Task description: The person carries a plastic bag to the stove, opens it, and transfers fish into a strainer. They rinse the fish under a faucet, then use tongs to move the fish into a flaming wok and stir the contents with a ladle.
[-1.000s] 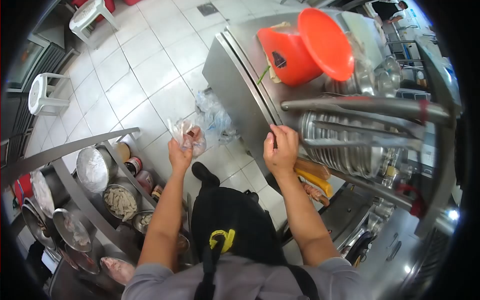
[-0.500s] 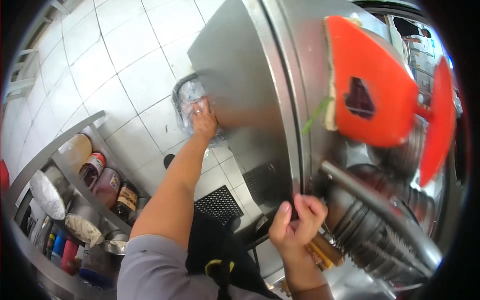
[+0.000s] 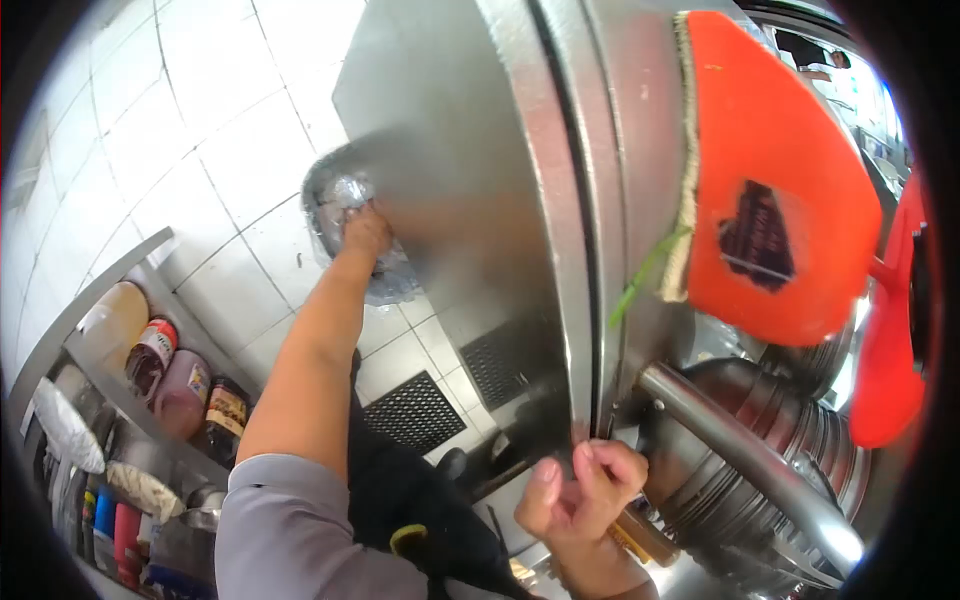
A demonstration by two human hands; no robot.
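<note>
My left hand (image 3: 368, 235) reaches down to a bin (image 3: 318, 185) beside the steel cabinet, touching crumpled clear plastic (image 3: 350, 190) inside it. Its fingertips are partly lost in the plastic, so its grip is unclear. Part of the plastic liner (image 3: 395, 285) hangs over the bin's near edge. My right hand (image 3: 583, 490) is near the lower end of the steel edge, palm up, fingers loosely bent and apart, with nothing visible in it. A brown object (image 3: 645, 535) lies just beyond that hand.
A steel cabinet (image 3: 450, 190) stands right of the bin. At left, a rack (image 3: 110, 285) holds bottles and foil-covered containers. Stacked metal pans (image 3: 750, 440), a steel bar (image 3: 740, 450) and a red-orange board (image 3: 780, 180) are at right. Another person (image 3: 835, 75) is far off.
My left hand has gone deeper into the plastic, and its fingers show less. My right hand keeps much the same shape. The view has shifted, moving the bin left in the frame.
</note>
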